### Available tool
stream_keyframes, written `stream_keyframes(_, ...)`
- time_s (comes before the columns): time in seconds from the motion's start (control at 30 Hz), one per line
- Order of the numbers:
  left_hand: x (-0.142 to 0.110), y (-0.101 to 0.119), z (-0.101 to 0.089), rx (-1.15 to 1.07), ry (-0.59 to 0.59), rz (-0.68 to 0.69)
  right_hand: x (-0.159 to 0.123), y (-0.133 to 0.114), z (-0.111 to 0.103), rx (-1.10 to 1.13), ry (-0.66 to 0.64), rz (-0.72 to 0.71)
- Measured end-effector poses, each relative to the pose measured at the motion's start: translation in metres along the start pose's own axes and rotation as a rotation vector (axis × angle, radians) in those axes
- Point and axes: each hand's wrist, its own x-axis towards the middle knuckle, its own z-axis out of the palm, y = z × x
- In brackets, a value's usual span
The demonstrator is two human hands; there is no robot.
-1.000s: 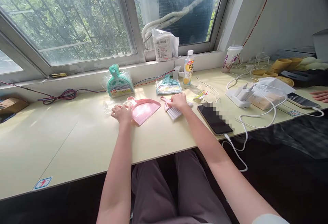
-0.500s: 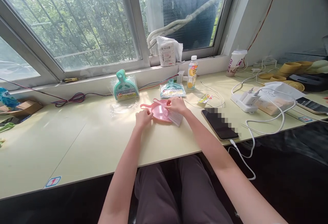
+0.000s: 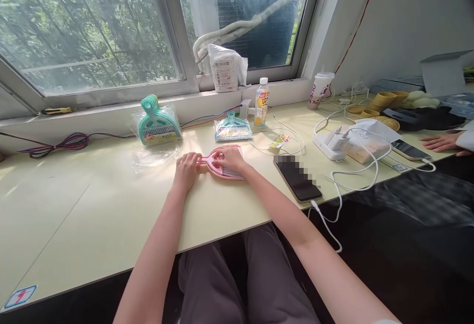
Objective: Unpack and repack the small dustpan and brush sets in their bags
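Note:
A small pink dustpan (image 3: 239, 151) lies on the table in front of me, its handle pointing left. Nested in it is a matching hand brush (image 3: 231, 172) with pale bristles. The fingers of my left hand (image 3: 186, 170) close round the handle end. My right hand (image 3: 230, 157) grips the brush from above and covers part of its head. Beyond my left hand stand several stacked green dustpan sets (image 3: 157, 125) in clear wrapping, with an empty clear plastic bag (image 3: 155, 158) before them. Another wrapped green dustpan set (image 3: 233, 129) lies behind my right hand.
A phone (image 3: 298, 181) with a charging cable lies right of my forearm. A drink bottle (image 3: 261, 102), a cup (image 3: 320, 91) and a power strip (image 3: 328, 150) with loose cables stand farther back. Another person's hand (image 3: 442, 141) rests at the far right.
The brush has turned and now sits in the dustpan, aligned with it. My left hand has shifted from the pan's edge to the handle end. The view has swung right.

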Motion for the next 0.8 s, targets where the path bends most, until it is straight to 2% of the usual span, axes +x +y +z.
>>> stream_keyframes(0.07, 0.004, -0.005, 0.004, 0.012, -0.005, 0.043, 0.001, 0.000, 0.004, 0.028, 0.020, -0.003)
stream_keyframes(0.13, 0.010, -0.008, 0.006, 0.029, -0.002, 0.141, 0.002, 0.001, 0.007, 0.037, 0.039, 0.006)
stream_keyframes(0.2, 0.015, -0.010, 0.007, 0.027, -0.050, 0.266, 0.003, 0.003, 0.009, 0.037, 0.049, 0.017)
stream_keyframes(0.27, 0.020, -0.011, 0.008, 0.000, -0.114, 0.334, 0.004, 0.004, 0.010, 0.030, 0.056, 0.032)
stream_keyframes(0.53, 0.020, -0.023, 0.020, -0.194, -0.104, 0.148, 0.010, -0.001, 0.010, 0.020, 0.037, 0.067)
stream_keyframes(0.8, 0.020, -0.024, 0.021, -0.223, -0.099, 0.134, 0.013, -0.005, 0.009, -0.028, -0.019, 0.073)
